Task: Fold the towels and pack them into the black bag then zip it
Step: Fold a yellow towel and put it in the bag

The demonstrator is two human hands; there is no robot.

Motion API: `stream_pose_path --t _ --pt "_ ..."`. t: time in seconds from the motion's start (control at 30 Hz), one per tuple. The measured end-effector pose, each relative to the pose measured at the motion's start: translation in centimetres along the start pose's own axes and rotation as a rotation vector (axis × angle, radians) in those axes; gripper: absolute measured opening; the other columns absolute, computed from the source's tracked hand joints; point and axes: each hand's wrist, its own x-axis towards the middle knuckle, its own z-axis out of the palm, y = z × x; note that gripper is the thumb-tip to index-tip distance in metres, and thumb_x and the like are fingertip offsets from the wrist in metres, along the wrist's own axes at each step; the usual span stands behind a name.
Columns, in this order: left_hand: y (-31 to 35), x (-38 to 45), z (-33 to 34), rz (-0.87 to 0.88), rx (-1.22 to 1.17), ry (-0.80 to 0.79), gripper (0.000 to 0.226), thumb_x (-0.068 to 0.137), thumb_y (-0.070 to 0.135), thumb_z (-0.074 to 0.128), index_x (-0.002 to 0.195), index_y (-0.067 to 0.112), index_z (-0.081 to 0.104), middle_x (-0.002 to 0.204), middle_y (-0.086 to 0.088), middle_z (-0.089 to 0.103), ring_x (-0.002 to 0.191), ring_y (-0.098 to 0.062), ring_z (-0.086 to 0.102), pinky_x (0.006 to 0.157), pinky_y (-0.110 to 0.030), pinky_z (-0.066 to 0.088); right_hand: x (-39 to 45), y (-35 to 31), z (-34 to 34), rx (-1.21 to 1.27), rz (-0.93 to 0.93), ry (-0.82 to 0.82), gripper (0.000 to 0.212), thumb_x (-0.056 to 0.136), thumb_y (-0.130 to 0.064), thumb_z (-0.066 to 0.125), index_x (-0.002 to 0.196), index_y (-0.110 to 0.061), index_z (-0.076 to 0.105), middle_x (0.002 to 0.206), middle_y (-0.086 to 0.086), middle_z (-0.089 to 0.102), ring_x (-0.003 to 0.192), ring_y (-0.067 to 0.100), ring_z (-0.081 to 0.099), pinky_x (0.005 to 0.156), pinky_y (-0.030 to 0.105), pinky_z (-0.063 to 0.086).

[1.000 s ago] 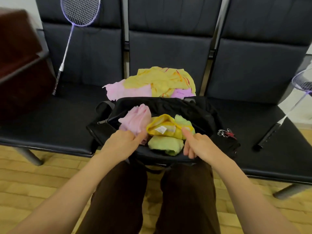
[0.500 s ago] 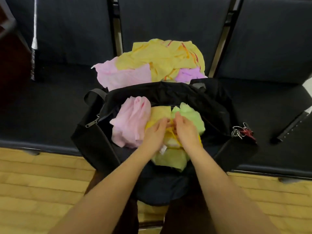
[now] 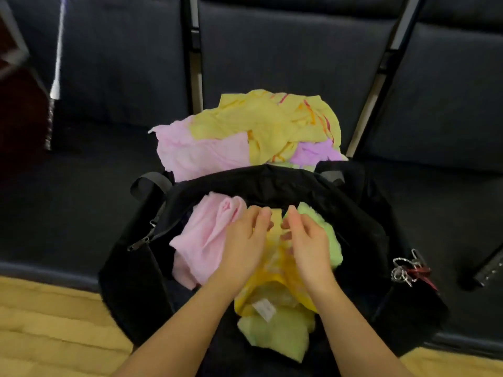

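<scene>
Landmark: black bag, open-mouthed on the dark bench seat, zip undone.

Far left of the bag: racket shaft, leaning on the seat back, now nearer the frame edge than half a second ago.

Behind the bag: loose heap of unfolded towels, pink, yellow and lilac, unchanged in place.

Inside the bag, left part: pink towel, bunched, as before.

Over the bag's middle: left hand, fingers loosely spread and bent, resting on the yellow towel beside the pink one; tips now farther toward the bag's far rim than before. Grip on cloth: cannot tell.

Just right of it: right hand, fingers relaxed and slightly curled, lying on the yellow towel against the green towel; the two hands now a little apart, earlier nearly touching.

At the bag's near edge: second green towel with a white label above it.

Right end of the bag: metal key clip with red tag.
</scene>
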Motion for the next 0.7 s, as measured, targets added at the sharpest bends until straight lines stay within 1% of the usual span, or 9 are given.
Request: stream_pose_path --t 0.07,0.13,0.23,0.33,0.4,0.47,0.5,0.6,0.7 --pt "1.8 3.6 -0.8 0.068 0.014 0.061 0.032 0.100 0.029 0.043 0.092 0.007 0.065 0.082 -0.002 0.069 0.082 -0.013 0.063 0.083 -0.039 0.050 2.8 -2.2 0.5 -0.018 -0.040 0.024 0.050 0.092 -0.055 0.051 0.079 -0.009 0.065 0.073 0.001 0.067 0.076 0.023 0.065 0.076 0.053 0.054" --pt "3.6 8.2 -1.2 0.103 -0.002 0.120 0.037 0.100 0.035 0.042 0.090 0.006 0.064 0.082 -0.005 0.069 0.084 -0.020 0.064 0.083 -0.042 0.050 6.4 -5.0 1.0 -0.022 -0.085 0.036 0.049 0.092 -0.054 0.050 0.078 -0.009 0.065 0.073 0.002 0.067 0.077 0.024 0.066 0.077 0.053 0.055" --pt "4.7 14.2 -0.9 0.102 0.052 0.144 0.045 0.100 0.039 0.038 0.089 0.002 0.060 0.086 -0.010 0.066 0.085 -0.025 0.059 0.080 -0.037 0.046 11.4 -7.8 1.7 0.000 -0.093 0.048 0.055 0.093 -0.054 0.049 0.084 -0.002 0.064 0.074 0.006 0.064 0.075 0.026 0.066 0.079 0.053 0.055" --pt "4.0 19.5 0.1 0.097 0.100 0.138 0.046 0.101 0.036 0.038 0.086 -0.001 0.060 0.086 -0.014 0.062 0.087 -0.029 0.057 0.079 -0.037 0.041 15.9 -9.1 2.9 0.006 -0.098 0.055 0.051 0.094 -0.056 0.046 0.080 -0.009 0.061 0.075 0.000 0.062 0.079 0.023 0.065 0.084 0.049 0.054" --pt "3.0 22.2 1.3 0.044 0.151 0.022 0.044 0.102 0.036 0.035 0.098 0.004 0.065 0.105 -0.011 0.062 0.106 -0.027 0.054 0.089 -0.034 0.038 18.2 -9.3 4.1 -0.023 -0.100 0.045 0.047 0.095 -0.055 0.043 0.079 -0.014 0.058 0.079 -0.002 0.061 0.084 0.021 0.062 0.086 0.045 0.053" --pt "1.7 23.8 2.7 -0.065 0.185 -0.094 0.050 0.102 0.042 0.029 0.124 0.011 0.061 0.139 -0.012 0.049 0.131 -0.026 0.040 0.109 -0.034 0.029 19.9 -8.9 5.1 -0.049 -0.076 0.009 0.045 0.097 -0.054 0.040 0.087 -0.015 0.061 0.086 0.001 0.062 0.087 0.020 0.058 0.086 0.040 0.050" --pt "0.9 24.4 3.2 -0.117 0.189 -0.123 0.054 0.102 0.046 0.026 0.131 0.013 0.057 0.147 -0.013 0.043 0.135 -0.027 0.037 0.113 -0.037 0.026 20.4 -8.4 5.6 -0.061 -0.066 -0.007 0.045 0.098 -0.053 0.039 0.090 -0.016 0.062 0.087 0.001 0.062 0.088 0.020 0.056 0.085 0.038 0.048" --pt "-0.1 25.0 3.9 -0.189 0.235 -0.070 0.060 0.100 0.051 0.024 0.131 0.010 0.056 0.141 -0.013 0.049 0.129 -0.029 0.045 0.109 -0.044 0.032 21.1 -6.9 6.2 -0.090 -0.064 -0.052 0.047 0.099 -0.052 0.037 0.095 -0.014 0.066 0.076 -0.007 0.056 0.085 0.018 0.056 0.084 0.035 0.046" --pt "0.7 24.2 3.1 -0.050 0.236 0.018 0.050 0.102 0.044 0.028 0.117 0.015 0.067 0.124 -0.006 0.062 0.110 -0.021 0.053 0.097 -0.032 0.037 21.0 -6.2 6.1 -0.104 -0.056 -0.055 0.041 0.099 -0.052 0.036 0.090 -0.021 0.061 0.073 -0.013 0.052 0.083 0.015 0.053 0.082 0.033 0.044"
